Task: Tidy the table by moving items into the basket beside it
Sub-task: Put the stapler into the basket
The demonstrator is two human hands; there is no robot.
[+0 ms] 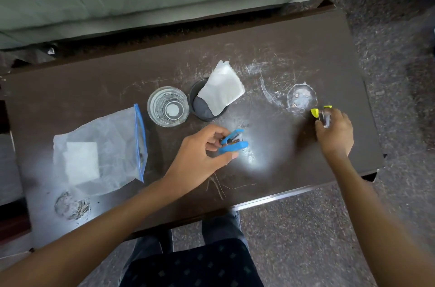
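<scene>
Desk [294, 39], dark, scratched. Left hand [202, 148]: fingers curled round blue clip [233, 144], near centre. Right hand [336, 133]: pinches yellow-tipped clip [323, 114], right side. Both gripped, likely for carrying to the basket, out of view.

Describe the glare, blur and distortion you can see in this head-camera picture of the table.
Head view: a bright glare patch washes out the dark table just right of the left hand, which holds a blue plastic item; head view: the right hand and its yellow-tipped item are smeared by motion blur; head view: the wide lens bows the table's edges.
</scene>
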